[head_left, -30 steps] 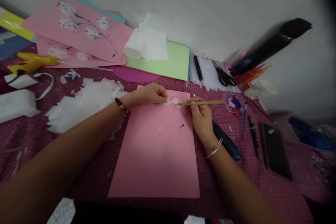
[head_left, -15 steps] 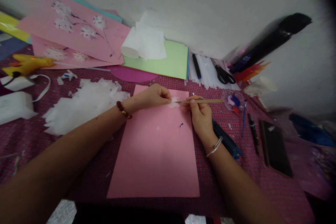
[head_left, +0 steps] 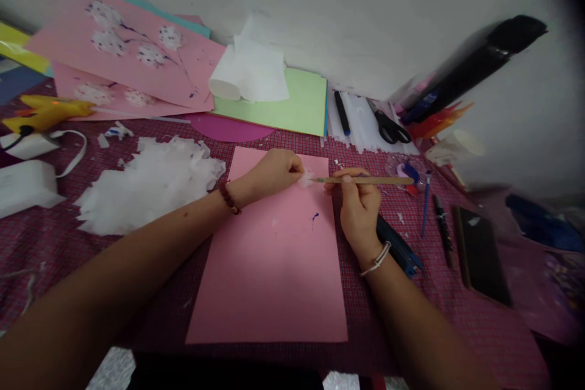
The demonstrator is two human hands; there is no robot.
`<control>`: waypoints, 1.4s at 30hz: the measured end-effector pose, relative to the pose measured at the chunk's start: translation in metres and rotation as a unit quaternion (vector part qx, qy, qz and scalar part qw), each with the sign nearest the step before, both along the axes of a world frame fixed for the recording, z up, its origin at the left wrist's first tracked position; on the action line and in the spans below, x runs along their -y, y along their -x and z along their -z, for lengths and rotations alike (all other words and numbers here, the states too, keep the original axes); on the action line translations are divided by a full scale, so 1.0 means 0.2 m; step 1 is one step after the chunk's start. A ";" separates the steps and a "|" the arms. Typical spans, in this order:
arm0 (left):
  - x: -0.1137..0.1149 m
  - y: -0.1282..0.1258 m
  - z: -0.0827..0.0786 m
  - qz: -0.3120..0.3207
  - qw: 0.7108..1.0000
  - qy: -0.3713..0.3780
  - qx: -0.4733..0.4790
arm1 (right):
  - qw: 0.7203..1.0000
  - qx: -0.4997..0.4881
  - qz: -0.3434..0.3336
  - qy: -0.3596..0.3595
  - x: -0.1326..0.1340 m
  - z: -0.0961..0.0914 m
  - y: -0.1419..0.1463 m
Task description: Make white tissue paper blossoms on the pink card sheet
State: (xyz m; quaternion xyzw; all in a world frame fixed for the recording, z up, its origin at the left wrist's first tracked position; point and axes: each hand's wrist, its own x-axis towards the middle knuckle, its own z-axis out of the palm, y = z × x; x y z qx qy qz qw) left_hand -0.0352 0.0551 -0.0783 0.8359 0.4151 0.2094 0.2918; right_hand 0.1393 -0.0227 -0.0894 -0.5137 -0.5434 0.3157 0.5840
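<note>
A sheet of pink paper [head_left: 269, 280] lies in front of me, with a small dark purple mark on its right half. Near its top edge my left hand [head_left: 280, 172] is closed in a pinch on a small tuft of white tissue paper [head_left: 307, 179]. My right hand [head_left: 360, 202], at the sheet's right edge, grips a thin wooden stick [head_left: 384, 180] held almost level. The stick's narrow end points left and meets the tissue tuft. Whether that end is a brush or a pencil tip I cannot tell.
A pile of white tissue squares [head_left: 150, 186] lies left. Behind are pink sheets with white tissue flowers [head_left: 150, 55], a tissue roll [head_left: 249, 70] and a yellow glue gun [head_left: 50, 113]. To the right are scissors [head_left: 388, 128], a blue stapler-like tool [head_left: 397, 247], a paintbrush [head_left: 426, 204] and a phone [head_left: 482, 256].
Both hands have shifted slightly to the right, and the tissue tuft and stick with them. The stick's tip stays against the tuft.
</note>
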 end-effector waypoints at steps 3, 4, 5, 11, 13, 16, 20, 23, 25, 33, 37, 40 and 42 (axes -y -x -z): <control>0.00 0.00 0.00 -0.004 1.000 0.001 -0.003 | 0.998 0.055 -0.021 -0.002 0.00 0.01 0.00; -0.01 -0.01 0.00 -0.005 1.000 0.003 -0.003 | 0.997 0.070 -0.023 -0.002 -0.01 0.02 0.00; -0.01 -0.01 0.00 -0.005 1.000 0.004 -0.003 | 0.996 0.081 -0.022 -0.002 -0.02 0.03 0.00; 0.00 -0.01 0.01 -0.011 1.000 0.001 0.024 | 0.993 0.120 -0.016 -0.001 -0.04 0.05 0.00; 0.00 -0.01 0.02 -0.033 0.998 0.002 0.055 | 0.990 0.137 -0.014 -0.005 -0.04 0.05 0.00; -0.02 0.00 0.04 -0.087 0.992 -0.009 0.094 | 0.986 0.169 -0.005 -0.013 -0.05 0.05 0.00; -0.06 0.02 0.06 -0.118 0.988 -0.012 0.099 | 0.975 0.220 0.001 -0.016 -0.05 0.04 0.00; -0.08 0.04 0.07 -0.120 0.988 0.002 0.094 | 0.966 0.256 -0.008 -0.016 -0.05 0.03 0.01; -0.09 0.05 0.07 -0.106 0.989 0.021 0.097 | 0.965 0.263 -0.010 -0.016 -0.05 0.03 0.02; -0.13 0.19 0.02 -0.061 0.969 0.198 0.133 | 0.999 -0.032 0.015 0.041 -0.06 0.05 -0.03; -0.14 0.22 0.02 -0.069 0.971 0.195 0.119 | 0.990 -0.124 0.012 0.068 -0.06 0.06 -0.06; -0.13 0.20 0.03 -0.079 0.989 0.117 0.042 | 0.993 -0.096 -0.017 0.071 -0.06 0.07 -0.06; -0.12 0.17 0.02 -0.072 0.995 0.057 -0.023 | 0.994 -0.077 -0.028 0.068 -0.06 0.07 -0.04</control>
